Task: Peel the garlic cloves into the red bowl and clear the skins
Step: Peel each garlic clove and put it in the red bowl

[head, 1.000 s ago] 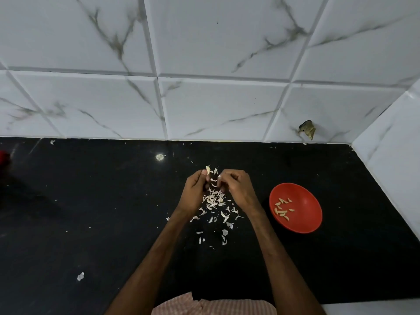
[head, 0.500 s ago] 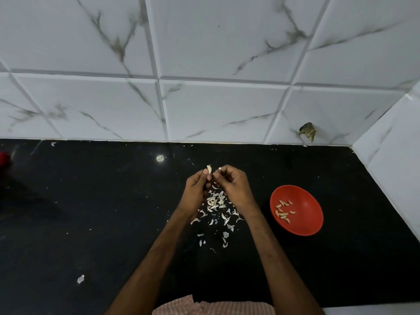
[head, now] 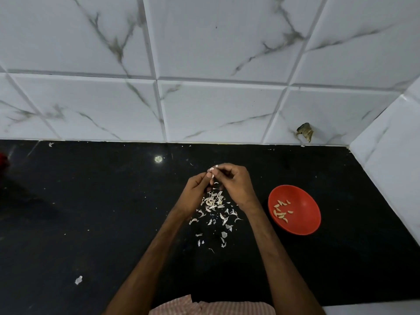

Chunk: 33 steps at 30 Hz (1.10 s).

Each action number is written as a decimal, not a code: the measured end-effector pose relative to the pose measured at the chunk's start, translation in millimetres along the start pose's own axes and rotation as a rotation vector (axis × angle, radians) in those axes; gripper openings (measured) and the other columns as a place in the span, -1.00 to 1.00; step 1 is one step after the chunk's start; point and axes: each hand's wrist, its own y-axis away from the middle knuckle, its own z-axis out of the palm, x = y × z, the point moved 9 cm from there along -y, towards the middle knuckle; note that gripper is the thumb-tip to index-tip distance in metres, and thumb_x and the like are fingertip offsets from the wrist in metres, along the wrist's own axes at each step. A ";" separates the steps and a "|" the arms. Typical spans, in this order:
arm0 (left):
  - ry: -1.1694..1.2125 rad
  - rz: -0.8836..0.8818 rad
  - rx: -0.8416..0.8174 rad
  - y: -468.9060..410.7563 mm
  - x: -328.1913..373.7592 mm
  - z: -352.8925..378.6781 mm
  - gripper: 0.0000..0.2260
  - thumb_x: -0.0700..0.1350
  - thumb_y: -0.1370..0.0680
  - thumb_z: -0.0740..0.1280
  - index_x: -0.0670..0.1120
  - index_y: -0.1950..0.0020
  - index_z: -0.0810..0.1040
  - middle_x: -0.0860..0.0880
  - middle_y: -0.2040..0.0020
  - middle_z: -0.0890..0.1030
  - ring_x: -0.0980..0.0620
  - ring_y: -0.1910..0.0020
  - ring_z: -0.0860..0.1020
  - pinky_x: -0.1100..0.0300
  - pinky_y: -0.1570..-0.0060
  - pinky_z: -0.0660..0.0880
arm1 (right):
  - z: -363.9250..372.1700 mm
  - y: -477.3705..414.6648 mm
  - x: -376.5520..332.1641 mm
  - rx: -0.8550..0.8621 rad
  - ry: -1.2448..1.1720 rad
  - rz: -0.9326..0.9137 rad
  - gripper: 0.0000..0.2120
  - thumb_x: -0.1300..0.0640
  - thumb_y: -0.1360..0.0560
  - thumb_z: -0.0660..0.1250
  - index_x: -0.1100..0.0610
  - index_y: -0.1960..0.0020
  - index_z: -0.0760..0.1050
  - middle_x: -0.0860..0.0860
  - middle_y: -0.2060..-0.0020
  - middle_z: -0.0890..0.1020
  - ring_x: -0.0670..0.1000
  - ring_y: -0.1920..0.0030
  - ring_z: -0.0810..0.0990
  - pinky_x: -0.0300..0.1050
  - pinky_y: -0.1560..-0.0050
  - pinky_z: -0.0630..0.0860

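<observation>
Pinching one pale clove [head: 212, 171] between them, the two hands meet just above the black counter [head: 91, 212], near its middle. The left hand [head: 196, 193] has its fingers curled and its thumb tip pressed against the clove's near side. The right hand [head: 237, 185] is curled too, its thumb and forefinger nipping the clove's far end, where a bit of white skin sticks out. On the counter below the hands lies a loose scatter of skins [head: 213, 204], thickest just under the knuckles and thinning out between the two forearms. The red bowl [head: 305, 214] sits upright on the counter to the right of the right wrist, apart from it. A small cluster of peeled cloves [head: 281, 211] lies in its left side. A lone scrap [head: 78, 280] lies well off toward the left front. A small pale spot [head: 158, 158] shows on the counter left of the hands. Behind runs a wall [head: 204, 105] of white marbled tiles, with a chipped hole [head: 305, 132] low on the right. A red object [head: 3, 159], cut off, shows at the left edge, and striped cloth [head: 211, 309] at the bottom
</observation>
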 end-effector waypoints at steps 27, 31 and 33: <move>0.199 -0.057 0.210 10.5 11.0 -10.1 -0.61 -0.12 -0.71 0.14 -0.15 0.32 0.37 0.05 0.51 0.30 0.21 0.56 0.22 0.39 0.54 0.18 | 16.5 9.7 -9.4 0.010 -0.243 0.006 -0.81 0.40 -0.56 0.35 0.15 0.03 0.63 0.04 0.24 0.68 0.01 0.22 0.67 -0.16 0.25 0.61; -0.027 0.048 0.209 5.5 12.7 -15.3 -0.61 -0.13 -0.72 0.15 -0.24 0.27 0.42 -0.02 0.43 0.34 0.14 0.45 0.28 0.30 0.42 0.26 | 10.3 13.2 -8.1 0.044 -0.052 -0.038 -0.92 0.31 -0.58 0.37 0.17 0.04 0.61 0.02 0.26 0.68 -0.04 0.26 0.66 -0.12 0.29 0.63; -0.127 0.083 0.204 4.8 13.6 -14.4 -0.63 -0.12 -0.71 0.17 -0.13 0.30 0.40 0.00 0.41 0.36 0.11 0.40 0.31 0.25 0.37 0.28 | 7.4 13.7 -16.7 0.067 0.112 -0.142 -0.95 0.29 -0.58 0.36 0.19 0.05 0.57 -0.03 0.29 0.65 -0.08 0.28 0.64 -0.13 0.25 0.61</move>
